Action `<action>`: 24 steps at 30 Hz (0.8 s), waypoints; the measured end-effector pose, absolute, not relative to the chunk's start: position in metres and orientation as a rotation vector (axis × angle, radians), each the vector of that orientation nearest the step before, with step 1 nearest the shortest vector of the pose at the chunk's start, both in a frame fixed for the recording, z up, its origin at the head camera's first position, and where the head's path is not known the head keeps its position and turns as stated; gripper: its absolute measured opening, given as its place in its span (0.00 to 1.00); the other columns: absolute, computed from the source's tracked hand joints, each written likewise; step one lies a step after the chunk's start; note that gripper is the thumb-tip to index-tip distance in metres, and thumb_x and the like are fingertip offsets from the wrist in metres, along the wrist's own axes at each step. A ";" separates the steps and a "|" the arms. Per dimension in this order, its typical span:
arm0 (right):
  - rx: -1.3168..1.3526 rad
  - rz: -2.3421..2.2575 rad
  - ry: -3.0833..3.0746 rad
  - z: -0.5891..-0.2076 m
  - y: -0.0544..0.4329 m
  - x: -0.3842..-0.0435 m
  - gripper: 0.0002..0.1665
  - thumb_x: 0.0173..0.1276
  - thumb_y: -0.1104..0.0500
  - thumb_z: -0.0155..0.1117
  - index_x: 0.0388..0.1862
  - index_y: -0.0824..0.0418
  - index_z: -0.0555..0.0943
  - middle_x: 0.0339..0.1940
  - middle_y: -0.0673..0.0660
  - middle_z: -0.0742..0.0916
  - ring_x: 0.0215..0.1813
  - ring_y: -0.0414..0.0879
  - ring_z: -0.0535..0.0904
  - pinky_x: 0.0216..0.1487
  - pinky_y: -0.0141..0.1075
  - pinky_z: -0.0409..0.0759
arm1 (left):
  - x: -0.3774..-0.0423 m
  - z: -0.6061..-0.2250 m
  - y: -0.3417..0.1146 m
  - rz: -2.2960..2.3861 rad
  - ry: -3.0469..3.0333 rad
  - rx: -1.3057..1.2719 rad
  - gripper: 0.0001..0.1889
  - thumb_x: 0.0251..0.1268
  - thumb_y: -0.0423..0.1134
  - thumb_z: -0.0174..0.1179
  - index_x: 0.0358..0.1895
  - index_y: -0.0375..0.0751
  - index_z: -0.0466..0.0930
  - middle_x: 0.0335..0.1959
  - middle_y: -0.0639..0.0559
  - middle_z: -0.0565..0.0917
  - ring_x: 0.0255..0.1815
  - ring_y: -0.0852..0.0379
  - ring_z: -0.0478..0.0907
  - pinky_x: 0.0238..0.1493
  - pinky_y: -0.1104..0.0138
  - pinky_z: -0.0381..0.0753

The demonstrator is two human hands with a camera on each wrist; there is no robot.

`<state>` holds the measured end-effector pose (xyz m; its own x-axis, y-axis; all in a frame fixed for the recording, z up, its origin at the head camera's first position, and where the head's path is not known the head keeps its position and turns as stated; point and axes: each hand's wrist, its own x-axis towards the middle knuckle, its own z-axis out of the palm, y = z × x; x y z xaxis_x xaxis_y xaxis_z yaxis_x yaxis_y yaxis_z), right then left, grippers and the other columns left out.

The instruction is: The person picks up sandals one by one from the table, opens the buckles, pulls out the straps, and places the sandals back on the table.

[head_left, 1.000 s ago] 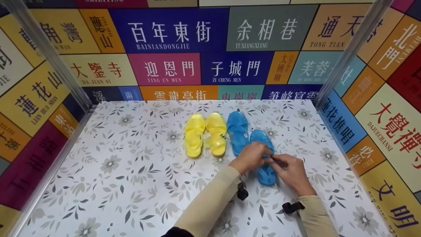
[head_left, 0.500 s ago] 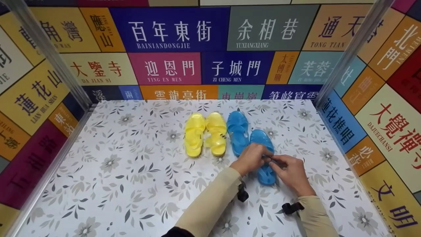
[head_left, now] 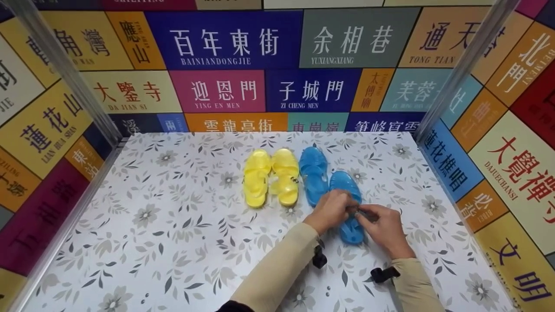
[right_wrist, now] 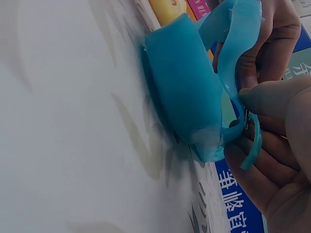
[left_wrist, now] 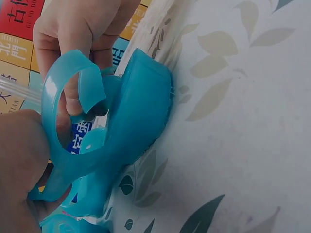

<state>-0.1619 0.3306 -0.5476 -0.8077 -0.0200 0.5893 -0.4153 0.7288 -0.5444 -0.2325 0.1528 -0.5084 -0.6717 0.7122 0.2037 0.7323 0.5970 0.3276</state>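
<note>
A blue jelly sandal (head_left: 352,233) lies sole down on the table, with both hands at its ankle strap. My left hand (head_left: 334,209) grips the sandal's upper by the strap. On its other side my right hand (head_left: 383,226) pinches the strap (right_wrist: 253,145) near a small metal buckle (right_wrist: 247,119) between thumb and fingers. In the left wrist view the strap (left_wrist: 51,104) loops up over the heel. The other blue sandal (head_left: 314,173) lies just left of this one. Some left fingertips are hidden behind the strap.
A pair of yellow sandals (head_left: 256,177) lies side by side left of the blue ones. The table (head_left: 173,242) has a white floral cover. Printed panels (head_left: 221,91) stand at the back and both sides, with clear corner posts (head_left: 464,65).
Both hands stay at the sandal's strap. The right fingers have shifted slightly at the buckle; the sandals have not moved.
</note>
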 end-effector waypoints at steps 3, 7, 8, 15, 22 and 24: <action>0.328 0.934 -2.368 -0.547 0.330 -0.162 0.13 0.54 0.73 0.80 0.40 0.68 0.91 0.35 0.61 0.93 0.34 0.52 0.90 0.41 0.15 0.78 | -0.235 -0.508 0.152 -0.550 -2.688 -1.294 0.15 0.66 0.33 0.69 0.50 0.57 0.93 0.45 0.62 0.90 0.47 0.62 0.83 0.49 0.71 0.82; 0.329 0.959 -2.373 -0.547 0.329 -0.161 0.13 0.55 0.74 0.80 0.40 0.68 0.91 0.36 0.60 0.93 0.36 0.52 0.91 0.42 0.15 0.77 | -0.237 -0.509 0.152 -0.535 -2.611 -1.328 0.13 0.68 0.36 0.69 0.50 0.57 0.93 0.46 0.63 0.91 0.48 0.61 0.84 0.49 0.71 0.81; 0.329 0.974 -2.375 -0.547 0.329 -0.161 0.13 0.56 0.74 0.79 0.40 0.68 0.91 0.37 0.60 0.93 0.36 0.52 0.91 0.42 0.15 0.77 | -0.237 -0.509 0.152 -0.540 -2.602 -1.332 0.12 0.68 0.35 0.69 0.50 0.57 0.93 0.46 0.63 0.91 0.48 0.61 0.84 0.50 0.71 0.81; 0.317 1.020 -2.374 -0.549 0.328 -0.158 0.12 0.57 0.74 0.79 0.41 0.68 0.91 0.37 0.60 0.93 0.37 0.49 0.90 0.41 0.16 0.79 | -0.234 -0.511 0.154 -0.601 -2.622 -1.305 0.13 0.67 0.33 0.69 0.49 0.54 0.93 0.44 0.62 0.92 0.48 0.63 0.86 0.50 0.74 0.82; 0.312 1.034 -2.382 -0.549 0.328 -0.158 0.13 0.58 0.74 0.78 0.42 0.67 0.91 0.37 0.59 0.93 0.37 0.50 0.90 0.41 0.16 0.79 | -0.234 -0.510 0.152 -0.606 -2.662 -1.287 0.18 0.64 0.29 0.68 0.52 0.56 0.93 0.46 0.62 0.91 0.49 0.63 0.84 0.51 0.74 0.81; 0.300 1.039 -2.384 -0.548 0.328 -0.158 0.13 0.58 0.74 0.78 0.42 0.67 0.91 0.37 0.59 0.93 0.37 0.49 0.90 0.41 0.16 0.78 | -0.234 -0.509 0.152 -0.599 -2.656 -1.297 0.20 0.62 0.28 0.68 0.52 0.56 0.92 0.47 0.61 0.90 0.49 0.63 0.84 0.52 0.74 0.81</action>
